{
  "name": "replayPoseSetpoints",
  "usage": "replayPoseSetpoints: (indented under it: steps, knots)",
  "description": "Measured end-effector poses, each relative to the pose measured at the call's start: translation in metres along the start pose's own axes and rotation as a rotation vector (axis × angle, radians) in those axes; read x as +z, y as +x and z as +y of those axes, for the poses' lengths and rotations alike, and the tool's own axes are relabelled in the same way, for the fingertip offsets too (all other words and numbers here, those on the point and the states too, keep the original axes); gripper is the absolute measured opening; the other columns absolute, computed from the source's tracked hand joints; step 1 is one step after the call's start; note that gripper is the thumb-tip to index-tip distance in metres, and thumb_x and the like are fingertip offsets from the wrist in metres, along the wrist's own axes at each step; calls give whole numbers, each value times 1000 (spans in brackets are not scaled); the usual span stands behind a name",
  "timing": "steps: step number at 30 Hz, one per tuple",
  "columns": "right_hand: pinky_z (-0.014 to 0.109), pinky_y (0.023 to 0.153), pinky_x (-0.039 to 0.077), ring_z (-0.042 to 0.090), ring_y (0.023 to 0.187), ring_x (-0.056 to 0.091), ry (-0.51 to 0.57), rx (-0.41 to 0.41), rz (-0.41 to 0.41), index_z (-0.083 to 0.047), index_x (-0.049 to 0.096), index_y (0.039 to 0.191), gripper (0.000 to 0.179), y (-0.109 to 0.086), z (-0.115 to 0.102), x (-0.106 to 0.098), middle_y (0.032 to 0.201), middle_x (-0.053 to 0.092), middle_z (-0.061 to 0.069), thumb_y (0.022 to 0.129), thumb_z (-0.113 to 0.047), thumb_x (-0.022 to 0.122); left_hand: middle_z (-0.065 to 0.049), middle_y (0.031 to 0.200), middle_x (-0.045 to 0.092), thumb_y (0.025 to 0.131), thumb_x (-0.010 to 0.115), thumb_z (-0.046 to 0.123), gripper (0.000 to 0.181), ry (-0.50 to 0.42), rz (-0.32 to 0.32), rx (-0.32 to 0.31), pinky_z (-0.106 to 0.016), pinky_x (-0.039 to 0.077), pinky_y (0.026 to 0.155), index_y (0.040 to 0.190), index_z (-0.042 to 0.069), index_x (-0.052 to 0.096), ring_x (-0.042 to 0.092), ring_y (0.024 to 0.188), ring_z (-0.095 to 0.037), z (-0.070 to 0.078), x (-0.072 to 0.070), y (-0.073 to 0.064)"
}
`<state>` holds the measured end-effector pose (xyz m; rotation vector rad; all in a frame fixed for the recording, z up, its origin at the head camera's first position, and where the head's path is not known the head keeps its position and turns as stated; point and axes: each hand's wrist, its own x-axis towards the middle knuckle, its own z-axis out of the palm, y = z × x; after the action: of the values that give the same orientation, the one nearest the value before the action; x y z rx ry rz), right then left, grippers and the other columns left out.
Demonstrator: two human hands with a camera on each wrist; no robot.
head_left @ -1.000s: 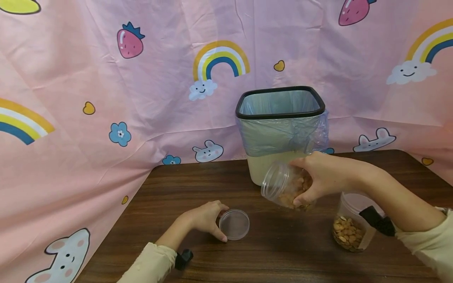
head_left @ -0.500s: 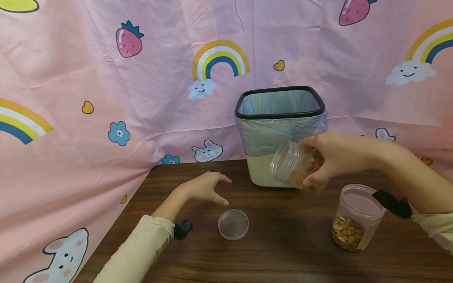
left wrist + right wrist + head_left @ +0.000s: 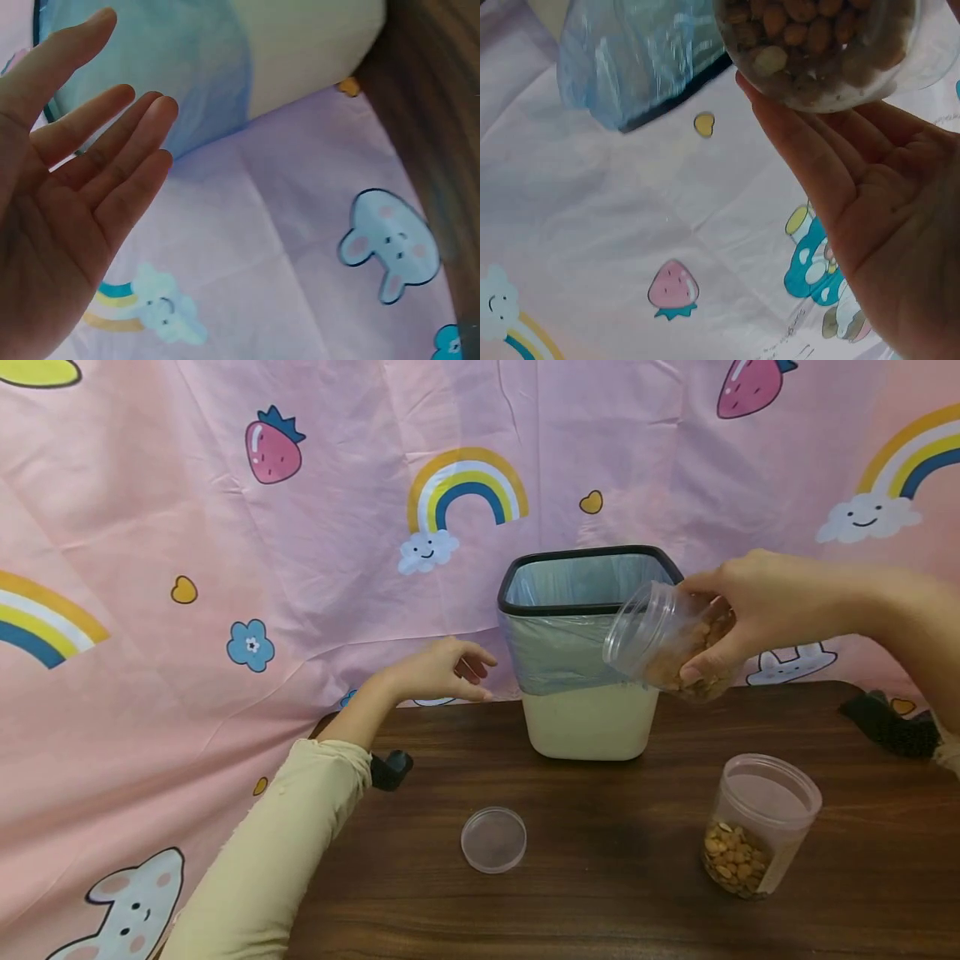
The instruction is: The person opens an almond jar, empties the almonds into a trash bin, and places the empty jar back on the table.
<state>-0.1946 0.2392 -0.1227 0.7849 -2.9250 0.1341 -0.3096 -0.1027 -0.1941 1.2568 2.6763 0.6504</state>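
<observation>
My right hand [image 3: 780,606] grips a clear plastic jar [image 3: 671,643], tilted with its open mouth toward the left, in front of the bin's right rim. Brown nuts [image 3: 802,26] lie inside it, seen through the jar's base in the right wrist view. My left hand [image 3: 446,668] is in the air left of the bin, holding nothing, its fingers loosely bent in the left wrist view. The waste bin [image 3: 588,722] is cream, with a black rim and a bluish plastic liner [image 3: 570,652].
A second clear jar [image 3: 772,789], lidless and partly filled with flat brown seeds or nuts [image 3: 735,858], stands on the dark wooden table [image 3: 600,877] at right. A round clear lid [image 3: 493,840] lies at the table's middle. A printed pink cloth [image 3: 337,527] hangs behind.
My right hand has raised the tilted jar up and to the right, to the bin's rim. My left hand has left the round lid and moved up beside the bin.
</observation>
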Motion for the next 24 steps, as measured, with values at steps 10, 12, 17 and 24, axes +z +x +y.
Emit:
replayPoseSetpoints:
  steps: [10,12,17,24]
  knots:
    - [43,74,50,25,92,59,-48,58,-17,6,45,125,82,12,21,-25,108,60,14,71,-47,75,-10,109,61,82,69,22,44,-3,90,-36,-35,46,82,120,3,57,57,100,-21,21,-38,16]
    - [43,74,50,25,91,58,-46,59,-20,8,45,125,81,14,25,-30,107,60,15,71,-45,76,-10,108,61,83,69,21,42,-8,100,-34,-34,46,82,119,3,58,57,99,-21,23,-43,20]
    - [46,77,48,29,92,56,-74,65,-32,13,44,124,82,21,35,-40,108,59,22,71,-41,77,-12,108,61,83,68,20,41,-12,122,-39,-34,46,82,119,3,59,56,100,-21,28,-52,29]
    - [53,83,44,42,103,52,-82,103,-80,18,34,129,90,30,47,-51,119,50,33,74,-40,76,-14,106,63,83,68,20,38,23,157,-35,-34,45,83,116,2,61,58,99,-22,32,-63,47]
